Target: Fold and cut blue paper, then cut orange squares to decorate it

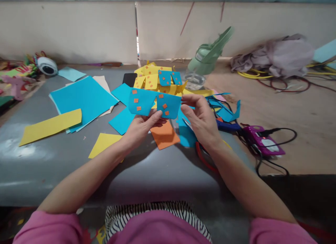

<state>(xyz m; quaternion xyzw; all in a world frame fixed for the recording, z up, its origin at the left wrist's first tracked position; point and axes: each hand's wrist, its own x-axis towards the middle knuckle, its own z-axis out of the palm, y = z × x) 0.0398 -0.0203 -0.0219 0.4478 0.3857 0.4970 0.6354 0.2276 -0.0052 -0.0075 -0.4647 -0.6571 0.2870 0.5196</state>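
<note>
Pink top (pixel 147 230) nearest. Blue notched piece (pixel 146 100) with orange squares is held up over the grey table (pixel 34 174): left hand (pixel 145 127) clamped on its lower edge; right hand (pixel 201 120) at its right edge, can't tell if pinching. Support both halves, avoid creasing at the notch. Scissors (pixel 206 160) sit under the right wrist; yellow-and-blue paperwork (pixel 151 80) just behind; purple box (pixel 274 150) and cable off right.
</note>
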